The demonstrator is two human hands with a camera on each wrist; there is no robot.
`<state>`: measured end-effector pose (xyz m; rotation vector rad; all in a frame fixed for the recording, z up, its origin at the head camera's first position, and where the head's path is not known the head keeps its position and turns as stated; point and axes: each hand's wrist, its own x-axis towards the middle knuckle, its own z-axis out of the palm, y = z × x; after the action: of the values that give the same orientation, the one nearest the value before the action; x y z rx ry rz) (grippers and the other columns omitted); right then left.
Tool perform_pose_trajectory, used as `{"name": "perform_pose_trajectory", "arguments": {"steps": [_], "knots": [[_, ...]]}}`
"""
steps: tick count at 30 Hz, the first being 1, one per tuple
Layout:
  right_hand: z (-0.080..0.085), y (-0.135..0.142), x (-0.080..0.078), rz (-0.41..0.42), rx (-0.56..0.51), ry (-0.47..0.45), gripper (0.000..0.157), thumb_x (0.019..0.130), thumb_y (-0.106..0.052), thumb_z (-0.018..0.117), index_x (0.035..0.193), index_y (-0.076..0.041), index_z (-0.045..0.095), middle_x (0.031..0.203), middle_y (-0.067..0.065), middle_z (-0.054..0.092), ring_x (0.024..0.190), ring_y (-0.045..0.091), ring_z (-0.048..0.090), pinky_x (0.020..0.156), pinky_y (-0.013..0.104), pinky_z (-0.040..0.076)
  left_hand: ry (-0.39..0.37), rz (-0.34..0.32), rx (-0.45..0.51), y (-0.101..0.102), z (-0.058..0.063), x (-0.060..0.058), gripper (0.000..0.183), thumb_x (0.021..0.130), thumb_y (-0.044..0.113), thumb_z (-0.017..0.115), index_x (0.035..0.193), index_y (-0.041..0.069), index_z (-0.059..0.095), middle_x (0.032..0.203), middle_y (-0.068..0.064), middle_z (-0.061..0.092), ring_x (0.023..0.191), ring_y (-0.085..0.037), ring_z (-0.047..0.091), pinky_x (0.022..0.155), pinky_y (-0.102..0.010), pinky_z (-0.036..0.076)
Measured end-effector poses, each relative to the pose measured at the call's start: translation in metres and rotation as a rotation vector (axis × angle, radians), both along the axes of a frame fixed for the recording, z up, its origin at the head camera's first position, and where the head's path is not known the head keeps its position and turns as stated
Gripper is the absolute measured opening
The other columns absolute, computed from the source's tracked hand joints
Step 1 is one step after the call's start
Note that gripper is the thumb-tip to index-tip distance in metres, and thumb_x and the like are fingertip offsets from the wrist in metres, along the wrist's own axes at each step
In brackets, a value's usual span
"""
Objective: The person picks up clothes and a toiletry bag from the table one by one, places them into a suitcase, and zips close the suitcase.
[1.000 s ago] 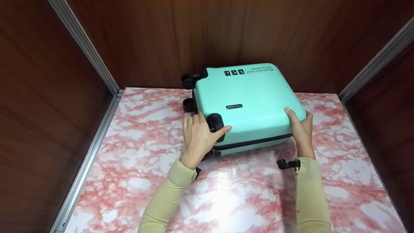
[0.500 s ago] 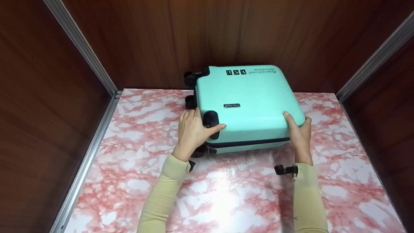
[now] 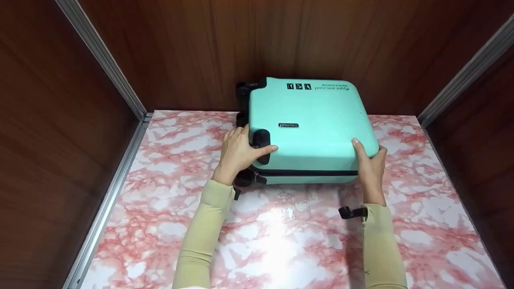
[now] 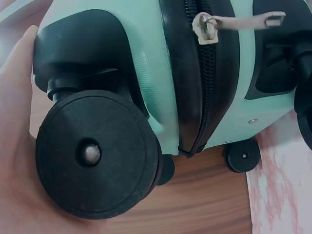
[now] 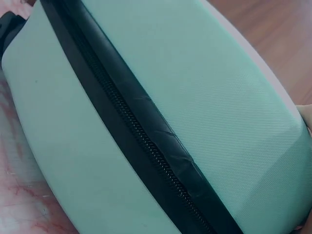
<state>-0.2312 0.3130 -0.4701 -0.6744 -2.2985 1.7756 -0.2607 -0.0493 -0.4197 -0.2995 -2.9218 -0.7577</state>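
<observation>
A mint-green hard-shell suitcase [image 3: 313, 116] lies flat on its back in the head view, its black wheels to the left. My left hand [image 3: 237, 148] grips its near left corner, thumb on top by the black corner guard [image 3: 262, 146], fingers down the wheel side. At the near right corner my right hand [image 3: 370, 162] holds on, thumb on the shell and fingers round the far side. The left wrist view has a large wheel [image 4: 95, 153] beside the hand and a metal zipper pull [image 4: 243, 22]. A black zipper [image 5: 131, 117] crosses the suitcase side in the right wrist view.
The suitcase is on a red-and-white marbled surface [image 3: 168, 228]. Dark wood panels stand behind it [image 3: 180, 52] and on both sides, with metal strips [image 3: 108, 68] along the corners. Its far edge is close to the back panel.
The suitcase has turned slightly, its near edge now more parallel to the back panel, and its wheel end has shifted right and away. The left hand has moved with it, keeping its grip.
</observation>
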Motion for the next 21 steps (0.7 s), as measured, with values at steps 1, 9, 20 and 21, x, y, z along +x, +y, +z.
{"name": "perform_pose_trajectory", "arguments": {"steps": [1, 9, 20, 21], "knots": [[0.000, 0.001, -0.001, 0.002, -0.004, 0.002, 0.106, 0.087, -0.073, 0.061, 0.161, -0.013, 0.015, 0.159, 0.020, 0.027, 0.140, 0.033, 0.036, 0.114, 0.048, 0.028, 0.000, 0.002, -0.001, 0.001, 0.000, 0.000, 0.129, 0.071, 0.093, 0.055, 0.153, -0.005, 0.039, 0.145, -0.023, 0.051, 0.138, -0.032, 0.042, 0.119, -0.045, 0.019], [0.000, 0.007, -0.006, 0.028, -0.029, -0.004, 0.105, 0.086, -0.074, 0.061, 0.160, -0.015, 0.016, 0.160, 0.017, 0.027, 0.140, 0.031, 0.035, 0.114, 0.048, 0.028, -0.001, 0.024, -0.012, 0.007, -0.001, -0.002, 0.129, 0.071, 0.093, 0.054, 0.154, -0.004, 0.039, 0.145, -0.022, 0.050, 0.139, -0.034, 0.040, 0.119, -0.045, 0.017], [-0.001, -0.002, -0.005, -0.070, 0.007, 0.060, 0.103, 0.087, -0.068, 0.066, 0.161, -0.016, 0.018, 0.161, 0.013, 0.024, 0.143, 0.026, 0.032, 0.116, 0.043, 0.026, 0.017, 0.035, -0.027, 0.009, 0.000, 0.002, 0.125, 0.074, 0.091, 0.054, 0.153, -0.005, 0.039, 0.145, -0.023, 0.050, 0.139, -0.035, 0.041, 0.119, -0.046, 0.019], [-0.002, -0.006, -0.003, -0.118, 0.019, 0.108, 0.098, 0.087, -0.064, 0.069, 0.159, -0.016, 0.022, 0.158, 0.012, 0.026, 0.140, 0.023, 0.033, 0.114, 0.041, 0.028, 0.013, 0.033, -0.028, 0.009, 0.000, 0.002, 0.125, 0.074, 0.091, 0.053, 0.153, -0.005, 0.039, 0.145, -0.023, 0.050, 0.139, -0.035, 0.041, 0.119, -0.046, 0.018]]}}
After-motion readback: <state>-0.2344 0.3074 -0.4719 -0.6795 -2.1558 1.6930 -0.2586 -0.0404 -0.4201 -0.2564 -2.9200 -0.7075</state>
